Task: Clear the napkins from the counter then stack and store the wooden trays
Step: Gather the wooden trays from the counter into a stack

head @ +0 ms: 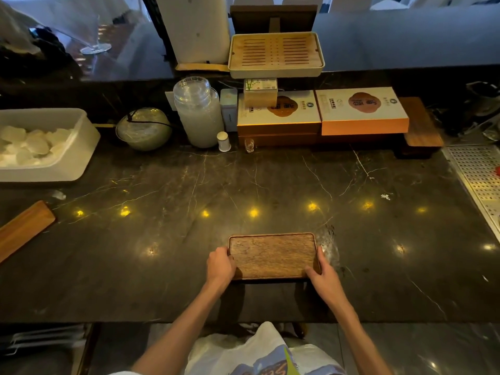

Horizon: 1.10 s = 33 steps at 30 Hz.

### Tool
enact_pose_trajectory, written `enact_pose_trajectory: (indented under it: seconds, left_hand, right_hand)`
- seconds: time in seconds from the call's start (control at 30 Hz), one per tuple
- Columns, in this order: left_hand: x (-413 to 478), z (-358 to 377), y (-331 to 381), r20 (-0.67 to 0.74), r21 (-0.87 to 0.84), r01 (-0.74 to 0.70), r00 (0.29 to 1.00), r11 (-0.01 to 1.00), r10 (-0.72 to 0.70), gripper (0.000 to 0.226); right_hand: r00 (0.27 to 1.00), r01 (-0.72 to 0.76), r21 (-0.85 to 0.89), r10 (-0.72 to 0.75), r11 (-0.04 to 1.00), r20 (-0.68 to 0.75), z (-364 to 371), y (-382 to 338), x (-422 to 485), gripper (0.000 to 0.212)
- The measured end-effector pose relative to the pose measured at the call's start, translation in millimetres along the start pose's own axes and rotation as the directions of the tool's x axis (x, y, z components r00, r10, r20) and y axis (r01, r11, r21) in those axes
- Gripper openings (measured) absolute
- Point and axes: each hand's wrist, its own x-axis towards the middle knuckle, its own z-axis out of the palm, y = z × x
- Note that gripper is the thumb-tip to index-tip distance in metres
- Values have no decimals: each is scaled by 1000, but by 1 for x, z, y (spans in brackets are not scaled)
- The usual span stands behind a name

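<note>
A dark wooden tray (273, 255) lies flat near the front edge of the marble counter (162, 239). My left hand (220, 265) grips its left short side and my right hand (322, 274) grips its right front corner. A second wooden tray (23, 230) pokes in at the left edge, tilted. Another wooden tray (420, 125) rests at the back right, beside the orange boxes. A small white scrap (385, 196) lies on the counter to the right. A crumpled clear wrapper (328, 246) sits just right of the held tray.
A white tub of folded white napkins (40, 147) stands at the left. Along the back are a round lidded bowl (143, 129), a glass jar (198, 112), two flat boxes (362, 110), and a slatted tea tray (276, 54). A perforated metal drain (479, 180) is at the right.
</note>
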Motion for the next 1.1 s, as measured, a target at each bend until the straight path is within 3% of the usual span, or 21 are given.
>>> enact_pose_trajectory:
  seconds: [0.17, 0.23, 0.33, 0.4, 0.5, 0.6, 0.7, 0.87, 0.93, 1.03, 1.1]
  left_hand:
    - [8, -9, -6, 90, -5, -21, 996, 1000, 21, 27]
    - [8, -17, -7, 112, 40, -19, 994, 999, 14, 36]
    - [11, -36, -22, 106, 99, -32, 994, 995, 22, 46]
    - [18, -61, -41, 103, 59, -39, 994, 998, 33, 47]
    - [36, -114, -91, 80, -4, -8, 997, 1000, 9, 44]
    - [54, -176, -163, 38, -77, 117, 993, 990, -115, 44]
    - [72, -240, -245, -32, -167, 267, 961, 949, -276, 44]
    - [91, -341, -369, -186, -330, 444, 834, 833, -519, 41]
    - [99, -373, -409, -238, -381, 474, 779, 794, -580, 39]
    - [113, -408, -453, -310, -444, 472, 717, 762, -624, 34]
    - [124, -425, -473, -347, -486, 454, 684, 747, -642, 31]
  right_hand:
    - [1000, -7, -113, 7, 994, -1, 2, -12, -5, 78]
    - [999, 4, -295, -18, 955, -44, 8, -24, -5, 81]
    - [974, 34, -595, -161, 803, -162, 44, -67, 0, 78]
    - [968, 140, -649, -242, 748, -71, 87, -108, 2, 70]
    - [939, 340, -670, -280, 660, 201, 167, -164, 3, 57]
    - [873, 480, -698, -209, 531, 441, 249, -204, 0, 52]
    - [800, 560, -661, -118, 500, 589, 327, -237, -3, 50]
    - [690, 678, -623, -46, 391, 722, 450, -298, -3, 45]
    - [684, 681, -627, -22, 377, 729, 498, -325, 2, 45]
    - [688, 667, -612, -36, 425, 725, 562, -366, 11, 42]
    - [705, 624, -570, -71, 535, 706, 599, -390, 17, 47]
